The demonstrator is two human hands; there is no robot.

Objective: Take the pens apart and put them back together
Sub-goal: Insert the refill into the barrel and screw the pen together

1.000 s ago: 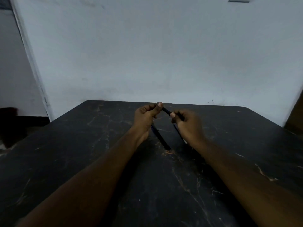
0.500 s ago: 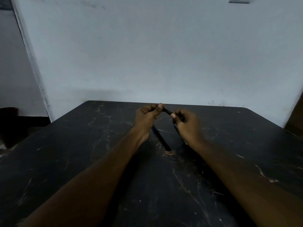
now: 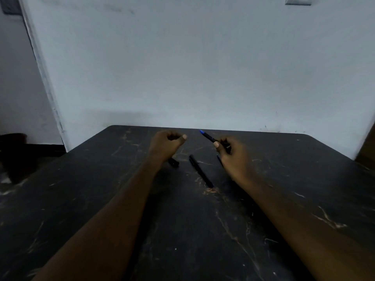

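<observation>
1. Black, scuffed surface [image 3: 121,199] lies under both hands, with a pale wall [image 3: 182,67] behind it.
2. Right hand [image 3: 233,157] has its fingers [image 3: 216,145] clenched around an uncapped pen [image 3: 208,136]; the blue tip points up and away to the left, past the fingertips, well clear of the surface.
3. Left hand [image 3: 166,145] is curled into a loose fist, thumb against the bent fingers [image 3: 183,137]. I cannot tell whether anything is pinched inside.
4. The two hands are apart, with the pen tip in the gap between them, nearer the right fingers.
5. A short black piece, likely a cap [image 3: 174,162], lies on the surface just below the left fingers, partly hidden by the wrist.
6. A second pen [image 3: 200,171], black, lies flat on the surface between the hands, nearer the body than either set of fingers, slanting toward the right forearm.
7. A dark sliver beside the right palm's left edge is too hidden to identify.
</observation>
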